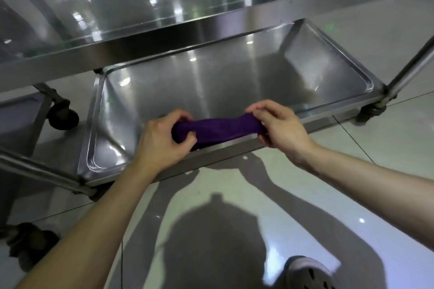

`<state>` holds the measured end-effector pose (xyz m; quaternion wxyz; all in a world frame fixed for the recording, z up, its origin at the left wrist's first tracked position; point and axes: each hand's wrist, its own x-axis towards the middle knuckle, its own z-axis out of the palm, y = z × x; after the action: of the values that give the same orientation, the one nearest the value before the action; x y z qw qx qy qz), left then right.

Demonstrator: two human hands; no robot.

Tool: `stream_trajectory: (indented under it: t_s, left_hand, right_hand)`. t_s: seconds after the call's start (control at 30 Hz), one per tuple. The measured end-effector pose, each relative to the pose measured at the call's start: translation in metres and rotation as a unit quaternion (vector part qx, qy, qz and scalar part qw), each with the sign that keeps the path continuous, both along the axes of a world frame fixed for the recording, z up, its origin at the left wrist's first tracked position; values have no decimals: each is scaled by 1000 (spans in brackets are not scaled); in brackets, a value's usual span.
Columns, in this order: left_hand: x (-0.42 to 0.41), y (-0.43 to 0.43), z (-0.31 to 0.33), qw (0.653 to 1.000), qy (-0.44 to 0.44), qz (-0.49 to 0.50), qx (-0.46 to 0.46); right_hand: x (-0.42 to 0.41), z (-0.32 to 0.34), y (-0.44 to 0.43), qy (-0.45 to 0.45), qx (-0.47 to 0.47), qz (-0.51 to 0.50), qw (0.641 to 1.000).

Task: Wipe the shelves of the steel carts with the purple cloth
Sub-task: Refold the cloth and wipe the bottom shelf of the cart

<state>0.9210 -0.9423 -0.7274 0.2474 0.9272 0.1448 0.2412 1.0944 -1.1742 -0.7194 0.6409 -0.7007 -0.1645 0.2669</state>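
- Fingers of the left hand [162, 138] are curling tight round one end of the cloth [218, 130].
- Fingers of the right hand [279, 124] are pinching the other end.
- The cloth is hanging bunched between them, above the lower shelf [211, 77] near its front rim.
- The upper shelf [117, 7] is sitting beyond the fingers.

No text, label, brand, number or sign could be read anywhere in the view.
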Motion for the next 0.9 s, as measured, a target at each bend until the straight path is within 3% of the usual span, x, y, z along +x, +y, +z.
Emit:
stream_trajectory:
  t_s: [0.07, 0.1, 0.2, 0.37, 0.5, 0.7, 0.9]
  left_hand:
    - [8, 6, 18, 997, -15, 13, -77]
    - [9, 9, 26, 994, -16, 8, -110]
    - [5, 17, 48, 985, 40, -10, -167]
    - [-22, 7, 105, 956, 207, -29, -205]
    - [-38, -16, 178, 891, 339, -47, -298]
    - [-77, -22, 323, 848, 363, -21, -386]
    - [-120, -19, 486, 859, 344, 41, -377]
  right_hand:
    - [9, 22, -3, 52, 74, 78, 993]
    - [11, 30, -4, 30, 69, 102, 992]
    - [9, 50, -3, -135, -62, 98, 984]
    - [-8, 113, -12, -240, -199, 145, 939]
    - [-39, 189, -36, -180, -199, 164, 949]
    - [-67, 325, -61, -53, -189, 124, 973]
    - [-99, 471, -45, -32, -223, 124, 966]
